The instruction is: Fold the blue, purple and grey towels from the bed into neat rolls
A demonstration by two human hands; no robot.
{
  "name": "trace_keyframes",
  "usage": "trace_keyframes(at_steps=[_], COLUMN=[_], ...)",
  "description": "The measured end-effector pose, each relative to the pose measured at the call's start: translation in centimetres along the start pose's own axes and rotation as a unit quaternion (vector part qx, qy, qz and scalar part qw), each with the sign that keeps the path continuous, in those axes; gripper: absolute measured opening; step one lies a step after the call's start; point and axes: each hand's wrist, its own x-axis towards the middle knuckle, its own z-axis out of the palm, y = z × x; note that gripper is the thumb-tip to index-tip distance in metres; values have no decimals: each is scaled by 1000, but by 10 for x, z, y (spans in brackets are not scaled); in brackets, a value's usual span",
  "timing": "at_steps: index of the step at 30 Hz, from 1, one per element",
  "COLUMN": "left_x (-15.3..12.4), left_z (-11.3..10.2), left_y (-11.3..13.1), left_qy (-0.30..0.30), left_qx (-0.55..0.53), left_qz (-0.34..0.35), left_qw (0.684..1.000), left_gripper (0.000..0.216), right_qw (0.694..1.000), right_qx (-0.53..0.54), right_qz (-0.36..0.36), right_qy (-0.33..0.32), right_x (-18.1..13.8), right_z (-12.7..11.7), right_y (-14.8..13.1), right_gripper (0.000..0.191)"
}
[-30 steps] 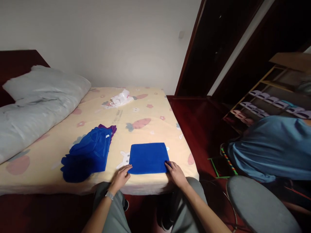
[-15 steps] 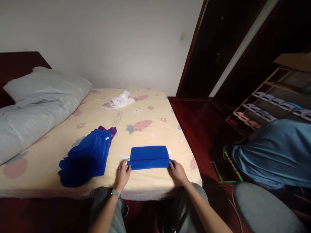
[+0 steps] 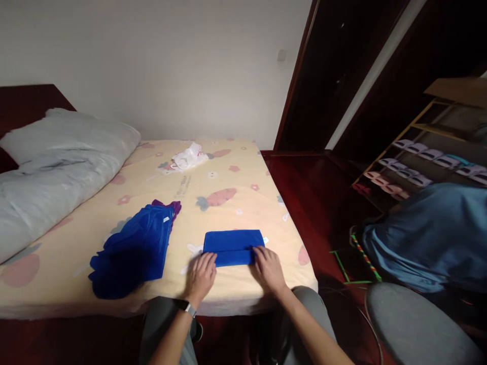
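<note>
A blue towel [image 3: 233, 239], folded into a flat rectangle with a narrower strip turned over along its near side, lies near the bed's front edge. My left hand [image 3: 203, 274] is closed over the near left corner, its fingers bent onto the strip. At the near right part my right hand [image 3: 269, 266] grips the strip with curled fingers. Both thumbs are mostly hidden. A small white tag [image 3: 265, 240] sticks out at the towel's right side. To the left lies a loose pile of blue cloths [image 3: 139, 243], with a purple cloth [image 3: 175, 207] showing under its far end.
The patterned bed sheet [image 3: 243, 203] carries a crumpled white plastic bag [image 3: 189, 157] further back and a grey quilt [image 3: 72, 157] at left. Right of the bed stand a grey stool [image 3: 418, 324], a blue cloth-covered heap [image 3: 429, 238] and a slipper rack [image 3: 414, 121].
My hands have shifted from pinching the towel's two side ends inward onto the top of its near strip. The view has shifted slightly.
</note>
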Motion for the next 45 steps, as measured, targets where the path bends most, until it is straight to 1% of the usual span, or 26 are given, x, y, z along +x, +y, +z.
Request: trace_keyframes(at_steps=[2,3,4,7,12,16,19,21,24,27,29,31,32,34,36,38,40,41,42,43,45], left_x=[6,9,11,15,11,5,4,6,12,21,26,31,32,33,32,30,27,26,25,24,22], left_z=[2,4,6,9,3,0,3,8,19,30,34,34,33,28,22,15,9,7,4,3,3], left_y=[17,22,25,18,-21,-50,-61,-64,-68,-72,-74,-75,-75,-74,-71,-67,-61,-58,-54,-50,-44], left_qy=[-54,-75,-88,-110,-114,-121,-121,-105,-59,-10,3,1,-2,-15,-18,9,49,60,58,45,-9], left_qx=[-8,-9,-8,-7,-22,-41,-101,-155,-239,-315,-343,-337,-319,-258,-167,-73,-14,-1,3,2,-2], left_qz=[81,108,125,147,148,107,65,18,-94,-189,-215,-218,-214,-188,-147,-114,-90,-75,-50,-16,61], left_qw=[995,991,988,983,982,986,985,982,965,930,915,916,923,947,975,991,995,995,997,999,998], left_gripper=[52,55,57,57,56,55,53,48,36,41,45,45,45,43,39,36,34,34,34,36,43], right_qw=[993,988,986,987,990,991,993,994,984,963,956,951,949,946,955,975,989,993,995,998,997], right_qx=[22,23,20,4,-3,11,43,80,176,259,276,280,282,277,238,161,84,62,53,54,63], right_qz=[-111,-143,-156,-145,-128,-113,-94,-64,10,76,101,120,128,136,140,138,121,102,72,33,-48], right_qy=[-38,-52,-61,-66,-67,-70,-55,-35,-9,-6,-16,-42,-62,-102,-112,-73,-9,18,31,30,-2], right_x=[1,1,1,0,-2,-2,0,3,8,14,19,23,24,25,24,23,21,20,19,18,16], right_z=[4,7,10,18,17,13,12,14,15,14,11,8,6,4,2,0,-3,-5,-7,-9,-9], right_y=[-9,-11,-11,1,34,47,50,51,55,61,66,70,71,73,72,66,56,50,44,39,33], right_gripper=[52,55,58,62,66,69,66,61,48,38,38,40,40,40,39,39,37,36,36,37,45])
